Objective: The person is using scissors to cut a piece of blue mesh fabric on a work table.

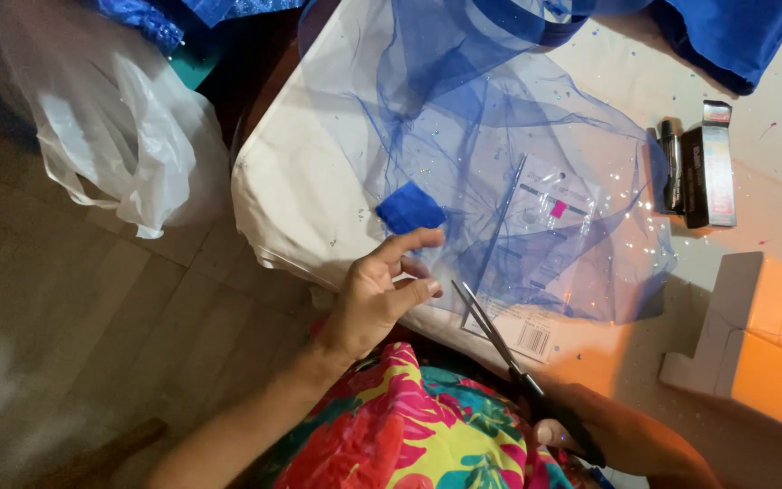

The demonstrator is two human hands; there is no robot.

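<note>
Sheer blue netting [463,136] with small sequins lies spread over a white-covered table [300,181]. My left hand [377,294] pinches the near edge of the netting between thumb and fingers, just below a small solid blue fabric patch [411,208]. My right hand [622,435], low at the bottom right, grips the black handles of a pair of scissors [495,335]. The blades are slightly apart and point up-left at the netting's edge beside my left fingers. A clear plastic packet with a printed card [536,235] lies under the netting.
A white plastic bag [115,127] hangs off the left of the table over a tiled floor. A dark small box and tube [703,167] lie at the right, an open white cardboard box [753,335] nearer. Blue cloth [726,36] lies at the far edge.
</note>
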